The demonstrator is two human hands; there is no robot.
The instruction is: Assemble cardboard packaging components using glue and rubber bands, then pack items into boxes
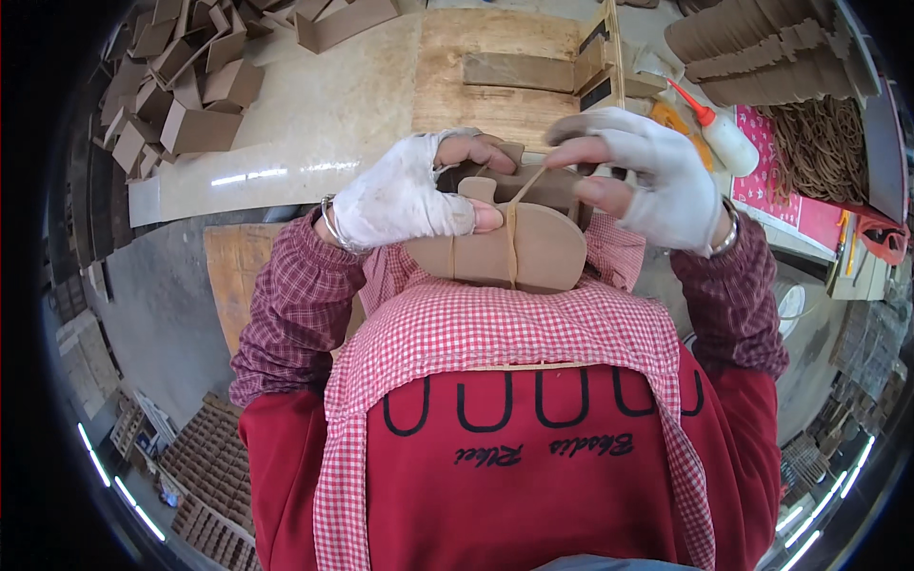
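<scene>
In front of my chest is a bundle of brown, round-ended board pieces (552, 249), its edges facing several ways. My left hand (400, 198), in a white fingerless glove, grips its left side with the thumb on the near face. A thin tan rubber band (514, 246) runs over the near piece. My right hand (657, 173), gloved the same way, has thumb and forefinger at the stretched upper end of that band, above the bundle. A second band (451, 257) circles the bundle nearer my left thumb. The bundle's far side is partly hidden by my hands.
Beyond lies a wooden board (495, 33) with an upright wooden frame (598, 62). Folded brown card pieces (200, 128) are heaped at upper left. On the right are a white squeeze bottle (733, 143) with a red nozzle, a heap of rubber bands (819, 143) and stacked brown pieces (762, 48).
</scene>
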